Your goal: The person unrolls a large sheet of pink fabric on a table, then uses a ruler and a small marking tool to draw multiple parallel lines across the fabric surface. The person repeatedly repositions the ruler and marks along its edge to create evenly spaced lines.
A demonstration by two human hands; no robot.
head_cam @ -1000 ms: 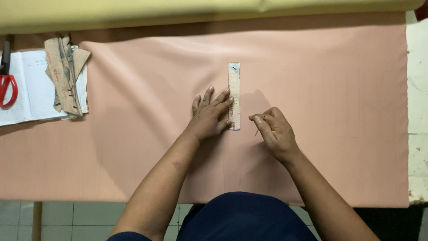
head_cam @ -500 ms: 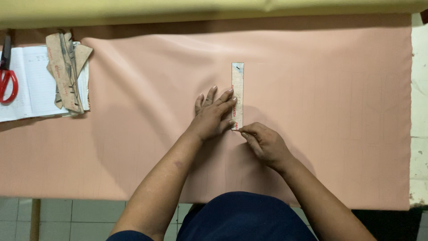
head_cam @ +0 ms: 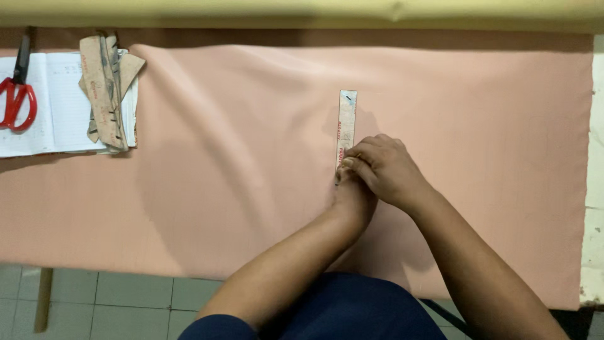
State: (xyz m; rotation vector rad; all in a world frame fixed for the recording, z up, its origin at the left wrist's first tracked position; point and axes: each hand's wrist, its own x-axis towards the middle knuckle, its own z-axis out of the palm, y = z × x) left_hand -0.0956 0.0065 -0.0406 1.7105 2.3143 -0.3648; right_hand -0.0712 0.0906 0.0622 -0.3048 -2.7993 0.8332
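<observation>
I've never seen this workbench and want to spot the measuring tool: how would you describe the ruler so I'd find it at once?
Start with the big pink cloth spread over the table. Right of its middle, the two hands meet, and the ruler runs straight away from them toward the far edge. It is the only narrow, pale, straight strip lying on the cloth; the red-handled scissors and brown paper pieces sit far left.

left hand [head_cam: 353,200] under right hand [head_cam: 382,169]

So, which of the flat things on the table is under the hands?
The narrow pale ruler on the pink cloth, not the brown paper patterns.
</observation>
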